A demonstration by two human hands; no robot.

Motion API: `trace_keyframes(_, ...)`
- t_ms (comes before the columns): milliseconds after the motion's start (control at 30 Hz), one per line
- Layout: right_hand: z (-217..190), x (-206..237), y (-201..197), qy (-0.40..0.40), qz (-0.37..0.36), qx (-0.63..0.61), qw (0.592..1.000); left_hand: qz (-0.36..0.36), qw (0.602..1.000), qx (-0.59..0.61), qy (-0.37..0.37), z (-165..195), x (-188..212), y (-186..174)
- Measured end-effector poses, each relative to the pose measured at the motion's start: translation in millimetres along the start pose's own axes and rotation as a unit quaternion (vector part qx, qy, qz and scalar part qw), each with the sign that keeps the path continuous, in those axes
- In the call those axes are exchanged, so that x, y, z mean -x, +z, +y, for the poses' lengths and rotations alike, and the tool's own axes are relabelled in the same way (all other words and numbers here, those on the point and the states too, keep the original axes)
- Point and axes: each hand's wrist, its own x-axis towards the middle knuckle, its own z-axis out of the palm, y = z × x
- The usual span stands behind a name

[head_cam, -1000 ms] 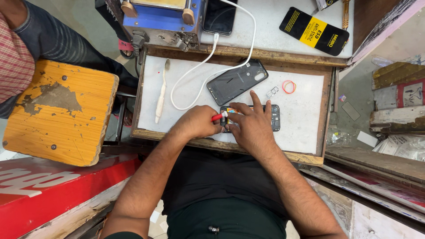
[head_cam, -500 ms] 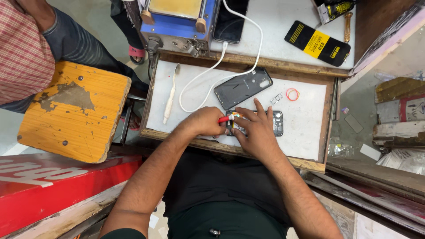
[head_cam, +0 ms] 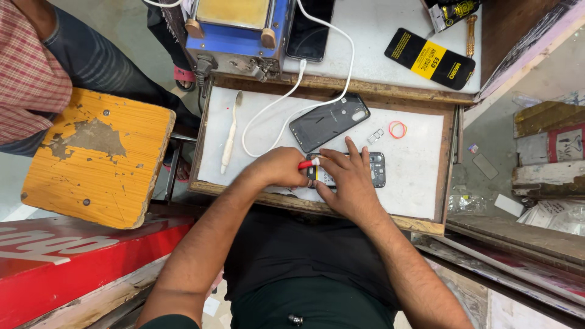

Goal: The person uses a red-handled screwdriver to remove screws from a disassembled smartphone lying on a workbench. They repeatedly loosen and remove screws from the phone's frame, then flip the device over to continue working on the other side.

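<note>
An opened phone body lies on the white mat of a wooden tray. My right hand rests flat on it and covers its left part. My left hand grips a small red-handled screwdriver with its tip at the phone. The phone's dark back cover lies just beyond, tilted. A small metal card tray and a red rubber band sit to its right.
A white toothbrush and a white cable lie on the mat's left. Behind stand a blue machine, a dark phone and a black-and-yellow pack. An orange stool and another person are at left.
The view has shifted, so the tray sits lower and more central. Both hands stay on the phone with the screwdriver; my right fingers have closed in a little over it.
</note>
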Motion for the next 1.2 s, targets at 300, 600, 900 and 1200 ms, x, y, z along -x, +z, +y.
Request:
trace_keyframes(300, -10.0, 1.3, -1.2, -0.001, 0.035, 0.015, 0.999, 0.297, 0.77, 0.482, 0.294, -48.8, 27.3, 27.2)
trace_keyframes(600, -23.2, 15.7, 11.8, 0.005, 0.088, 0.044, 0.995, 0.468, 0.8, 0.324, 0.189, -36.4, 24.2, 41.7)
trace_keyframes(900, -26.1, 19.9, 15.3, 0.019, 0.104, 0.023, 0.994, 0.456, 0.82, 0.297, 0.18, -40.3, 15.0, 47.6)
trace_keyframes(1200, -26.3, 19.5, 15.7, 0.017, 0.103, 0.031, 0.994, 0.423, 0.762, 0.435, 0.225, -24.4, 5.0, 53.4)
